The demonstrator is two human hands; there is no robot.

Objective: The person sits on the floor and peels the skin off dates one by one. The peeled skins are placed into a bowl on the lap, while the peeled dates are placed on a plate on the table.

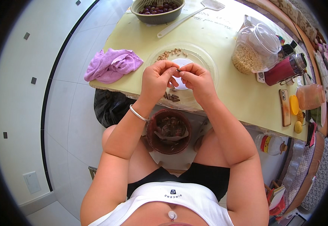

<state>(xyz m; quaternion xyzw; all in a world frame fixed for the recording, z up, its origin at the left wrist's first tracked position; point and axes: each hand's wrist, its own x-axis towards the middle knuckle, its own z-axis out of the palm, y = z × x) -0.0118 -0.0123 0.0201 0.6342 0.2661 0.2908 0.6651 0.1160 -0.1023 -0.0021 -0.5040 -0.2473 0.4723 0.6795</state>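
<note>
My left hand (pixel 157 78) and my right hand (pixel 197 80) meet over a clear round plate (pixel 207 69) near the table's front edge. Their fingertips pinch one small dark seed (pixel 178 70) between them. Tan kernels (pixel 165 55) lie in an arc along the plate's far left part. On its near side sits a small group of dark, elongated seeds (pixel 171 97). A white disc (pixel 182 62) shows in the plate's middle, partly covered by my hands. Below the table edge, between my legs, stands a reddish-brown bin (pixel 151 137) with scraps inside.
A purple cloth (pixel 114 66) lies at the table's left edge. Farther back are a basket (pixel 160 18) of dark red fruit and a white fly swatter (pixel 182 20). At right stand a tub (pixel 245 56) of pale kernels, a maroon bottle (pixel 284 70), a phone (pixel 284 107) and a pinkish jar (pixel 310 96).
</note>
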